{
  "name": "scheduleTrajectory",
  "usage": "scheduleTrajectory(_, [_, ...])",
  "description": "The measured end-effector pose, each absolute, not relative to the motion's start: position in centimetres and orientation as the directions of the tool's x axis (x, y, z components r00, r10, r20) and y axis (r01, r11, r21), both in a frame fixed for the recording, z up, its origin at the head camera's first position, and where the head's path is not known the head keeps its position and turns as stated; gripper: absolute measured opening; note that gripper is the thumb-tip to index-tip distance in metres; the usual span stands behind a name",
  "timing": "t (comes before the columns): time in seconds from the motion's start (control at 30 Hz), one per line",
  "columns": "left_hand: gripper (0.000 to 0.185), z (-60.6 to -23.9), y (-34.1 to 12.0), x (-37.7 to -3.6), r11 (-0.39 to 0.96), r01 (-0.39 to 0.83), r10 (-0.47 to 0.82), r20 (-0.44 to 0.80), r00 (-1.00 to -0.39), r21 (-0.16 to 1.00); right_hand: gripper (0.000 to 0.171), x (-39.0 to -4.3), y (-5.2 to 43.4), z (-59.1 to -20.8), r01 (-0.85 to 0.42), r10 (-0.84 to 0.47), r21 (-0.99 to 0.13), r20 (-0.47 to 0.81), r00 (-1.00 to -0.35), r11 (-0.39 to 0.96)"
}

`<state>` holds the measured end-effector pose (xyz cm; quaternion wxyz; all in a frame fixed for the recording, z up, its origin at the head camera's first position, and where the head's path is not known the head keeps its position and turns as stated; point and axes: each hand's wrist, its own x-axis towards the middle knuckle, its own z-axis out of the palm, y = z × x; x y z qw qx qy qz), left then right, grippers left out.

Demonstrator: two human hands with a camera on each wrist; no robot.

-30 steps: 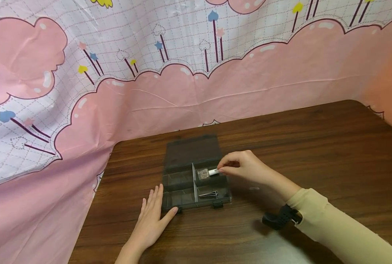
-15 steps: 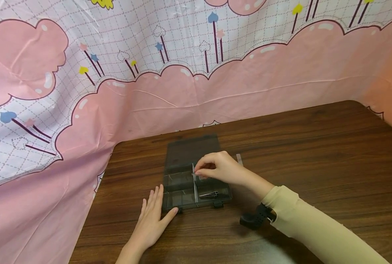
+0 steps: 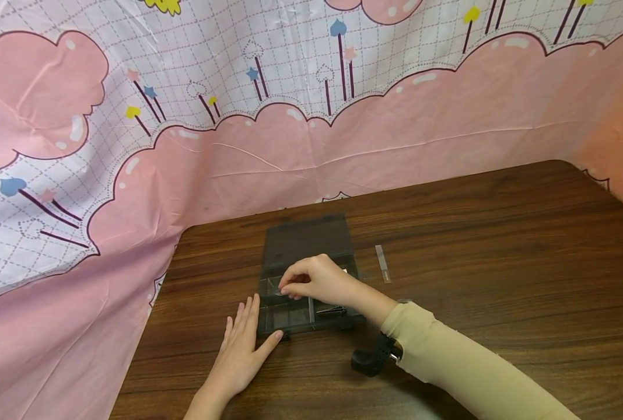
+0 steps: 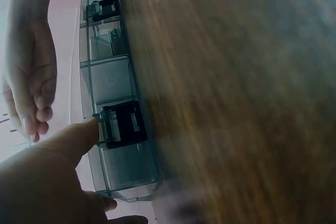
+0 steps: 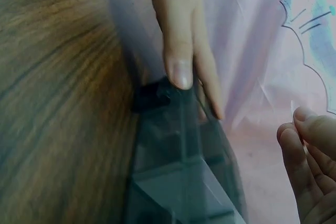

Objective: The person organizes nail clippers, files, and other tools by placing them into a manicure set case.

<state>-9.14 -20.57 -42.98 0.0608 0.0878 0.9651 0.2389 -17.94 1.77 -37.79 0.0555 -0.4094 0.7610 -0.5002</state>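
A dark see-through compartment box (image 3: 308, 239) stands open, its lid folded back on the table. My left hand (image 3: 240, 350) rests flat at its left front corner, fingers along the side; in the left wrist view the thumb is at a black latch (image 4: 126, 124). My right hand (image 3: 322, 283) is over the back left compartment and pinches a small, thin, clear piece (image 5: 292, 107) between thumb and fingertips; its kind cannot be told. A metal nail clipper (image 3: 331, 311) lies in the front right compartment. The white-capped bottle behind it is mostly hidden by my right hand.
A thin pale strip (image 3: 382, 263) with a small label lies on the wooden table (image 3: 474, 245) right of the box. A small clear item (image 3: 405, 301) shows by the right sleeve. A pink patterned cloth (image 3: 269, 146) hangs behind the table.
My right hand has moved left, from the white-capped bottle's cap to over the back left compartment, uncovering the pale strip on the table. The left hand has stayed put.
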Motion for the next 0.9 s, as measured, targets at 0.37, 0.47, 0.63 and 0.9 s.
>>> scheduleTrajectory(0.37, [0.088,-42.9,-20.6,-9.2,0.868,0.141,0.201,-0.078,-0.977,0.476,0.005,-17.5,-0.7,-39.7,-0.619,-0.733,-0.737,0.259,-0.629,0.271])
scheduleTrajectory(0.47, [0.088,-42.9,-20.6,-9.2,0.870,0.139,0.200,-0.080,-0.976,0.473,0.005,-17.4,-1.1,-40.0,-0.626,-0.741,-0.712,0.227,-0.633,0.317])
scheduleTrajectory(0.63, [0.088,-42.9,-20.5,-9.1,0.872,0.135,0.195,-0.081,-0.977,0.470,0.006,-17.2,-1.7,-40.2,-0.622,-0.756,-0.700,0.180,-0.630,0.352])
scheduleTrajectory(0.9, [0.087,-42.9,-20.5,-9.1,0.872,0.128,0.189,-0.085,-0.978,0.472,0.008,-17.2,-2.5,-40.4,-0.666,-0.760,-0.578,0.118,-0.639,0.470])
